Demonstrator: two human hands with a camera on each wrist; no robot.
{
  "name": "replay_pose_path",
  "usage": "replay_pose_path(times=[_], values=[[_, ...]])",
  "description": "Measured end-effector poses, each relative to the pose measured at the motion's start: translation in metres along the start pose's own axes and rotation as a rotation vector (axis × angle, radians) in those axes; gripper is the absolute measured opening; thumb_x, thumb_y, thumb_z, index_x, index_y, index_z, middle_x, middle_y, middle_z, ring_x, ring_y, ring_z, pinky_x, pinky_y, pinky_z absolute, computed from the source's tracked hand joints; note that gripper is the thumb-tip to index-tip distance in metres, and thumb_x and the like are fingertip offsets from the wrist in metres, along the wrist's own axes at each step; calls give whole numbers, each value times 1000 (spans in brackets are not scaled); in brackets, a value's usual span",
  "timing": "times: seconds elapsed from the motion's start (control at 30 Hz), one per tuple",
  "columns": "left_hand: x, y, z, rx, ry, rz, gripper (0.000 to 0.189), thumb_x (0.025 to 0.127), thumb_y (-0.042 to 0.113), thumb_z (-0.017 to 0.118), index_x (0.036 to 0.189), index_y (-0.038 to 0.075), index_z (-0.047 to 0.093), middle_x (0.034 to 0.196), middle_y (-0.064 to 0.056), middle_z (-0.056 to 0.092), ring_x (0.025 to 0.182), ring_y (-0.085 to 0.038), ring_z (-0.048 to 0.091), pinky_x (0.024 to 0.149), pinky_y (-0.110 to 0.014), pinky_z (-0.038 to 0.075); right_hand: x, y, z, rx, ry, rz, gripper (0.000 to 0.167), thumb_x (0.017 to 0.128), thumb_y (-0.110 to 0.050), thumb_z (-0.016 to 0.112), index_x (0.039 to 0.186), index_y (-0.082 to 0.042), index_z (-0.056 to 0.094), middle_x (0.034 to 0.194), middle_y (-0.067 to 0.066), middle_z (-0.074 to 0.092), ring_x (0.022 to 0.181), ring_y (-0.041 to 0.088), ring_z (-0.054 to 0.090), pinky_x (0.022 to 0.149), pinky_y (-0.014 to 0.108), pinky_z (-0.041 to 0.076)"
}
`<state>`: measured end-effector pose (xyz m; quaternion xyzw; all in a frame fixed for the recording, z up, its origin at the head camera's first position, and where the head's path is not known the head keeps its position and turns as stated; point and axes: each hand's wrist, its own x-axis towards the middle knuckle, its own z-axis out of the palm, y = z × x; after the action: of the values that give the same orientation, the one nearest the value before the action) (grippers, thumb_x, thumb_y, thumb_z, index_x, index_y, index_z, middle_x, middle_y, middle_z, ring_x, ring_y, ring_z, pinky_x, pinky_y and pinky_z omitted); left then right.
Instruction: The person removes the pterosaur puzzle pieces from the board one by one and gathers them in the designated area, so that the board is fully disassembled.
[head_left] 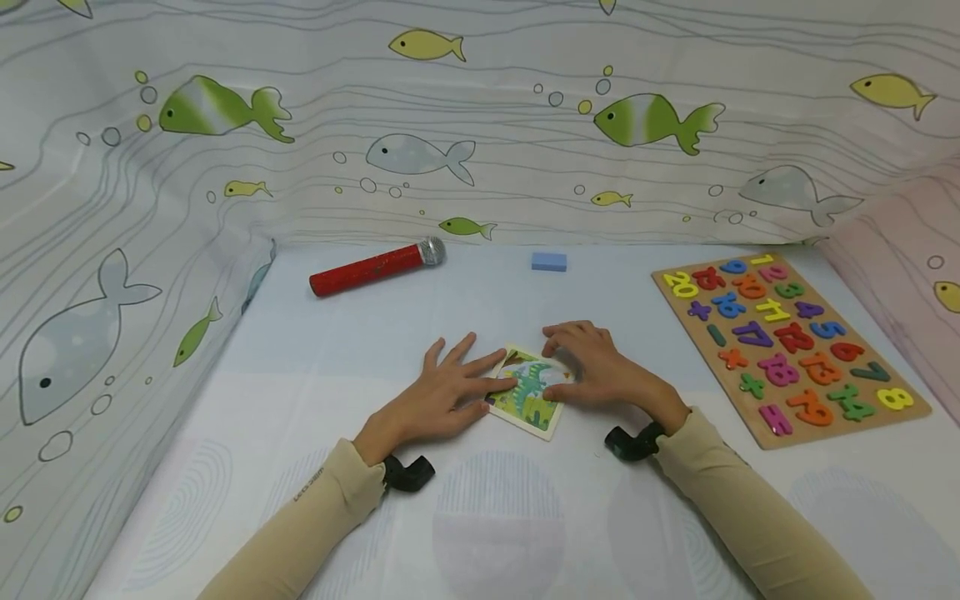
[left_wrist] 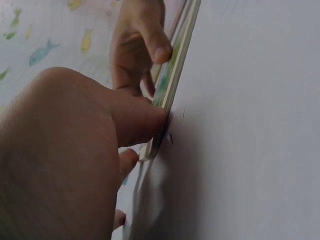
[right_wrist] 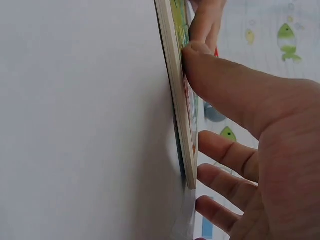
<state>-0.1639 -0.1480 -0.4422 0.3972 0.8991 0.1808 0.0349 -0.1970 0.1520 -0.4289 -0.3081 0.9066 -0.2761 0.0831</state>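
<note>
In the head view, a small square picture board (head_left: 530,396) with a green dinosaur scene lies on the table between the two hands. My left hand (head_left: 442,396) has its fingers spread, with a fingertip on the board's left part and the thumb by its near left edge. On the right side, my right hand (head_left: 600,367) arches over the board. Its thumb (right_wrist: 220,75) rests on the picture, while the other fingers reach toward the far edge, apart from the thumb. The right wrist view shows the pale layered side of the board (right_wrist: 177,90).
A red toy microphone (head_left: 371,268) lies at the back left, and a blue block (head_left: 549,262) sits at the back middle. To the right is a wooden number board (head_left: 720,367) with colourful numerals and signs. Fish-printed cloth (head_left: 525,108) rises behind the table and at both sides.
</note>
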Motion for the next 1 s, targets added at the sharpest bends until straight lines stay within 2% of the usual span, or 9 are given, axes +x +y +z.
replay_pose_path(times=[0.1, 0.17, 0.33, 0.43, 0.7, 0.87, 1.0], values=[[0, 2, -1, 0, -16, -5, 46, 105, 36, 44, 150, 40, 49, 168, 3, 30, 157, -46, 11, 116, -76, 4, 4, 0, 0, 11, 29, 7, 36, 87, -35, 80, 112, -15, 63, 151, 13, 52, 140, 37, 38, 107, 61, 27], [-1, 3, -1, 4, -27, -11, 46, 105, 38, 43, 151, 41, 47, 169, 3, 28, 157, -46, 10, 116, -76, 4, 8, -2, 0, 20, 42, 5, 32, 89, -33, 78, 113, -16, 65, 146, 12, 55, 138, 36, 40, 105, 60, 27], [-1, 3, 1, 8, -31, -24, 47, 104, 49, 44, 151, 42, 47, 169, 5, 27, 158, -46, 9, 116, -76, 4, 21, -4, 1, 20, 33, -43, 38, 92, -27, 73, 129, -20, 67, 139, 9, 58, 133, 33, 43, 102, 59, 29], [0, 3, 2, 6, -30, -25, 46, 105, 50, 45, 150, 43, 48, 169, 5, 27, 158, -46, 8, 116, -76, 3, 27, -5, 2, -7, 5, -79, 39, 92, -24, 71, 131, -24, 68, 141, 12, 56, 132, 35, 42, 102, 60, 29], [1, 5, 4, -1, -15, -13, 47, 105, 48, 46, 151, 40, 47, 169, 3, 29, 157, -48, 10, 115, -77, 3, 32, -7, -1, -47, -44, -87, 33, 90, -24, 69, 123, -26, 70, 142, 15, 51, 134, 39, 38, 103, 64, 28], [1, 6, 3, -14, -2, -21, 52, 104, 47, 49, 155, 38, 43, 168, 3, 30, 157, -47, 11, 116, -77, 3, 36, -7, -2, -57, -57, -79, 30, 88, -24, 70, 118, -27, 70, 138, 13, 52, 130, 35, 40, 102, 61, 29], [1, 5, 2, -11, -13, -31, 50, 104, 48, 48, 153, 39, 45, 169, 4, 29, 158, -46, 10, 116, -76, 3, 40, -9, -3, -51, -73, -71, 27, 86, -23, 69, 112, -26, 71, 135, 11, 53, 128, 33, 40, 101, 59, 29]])
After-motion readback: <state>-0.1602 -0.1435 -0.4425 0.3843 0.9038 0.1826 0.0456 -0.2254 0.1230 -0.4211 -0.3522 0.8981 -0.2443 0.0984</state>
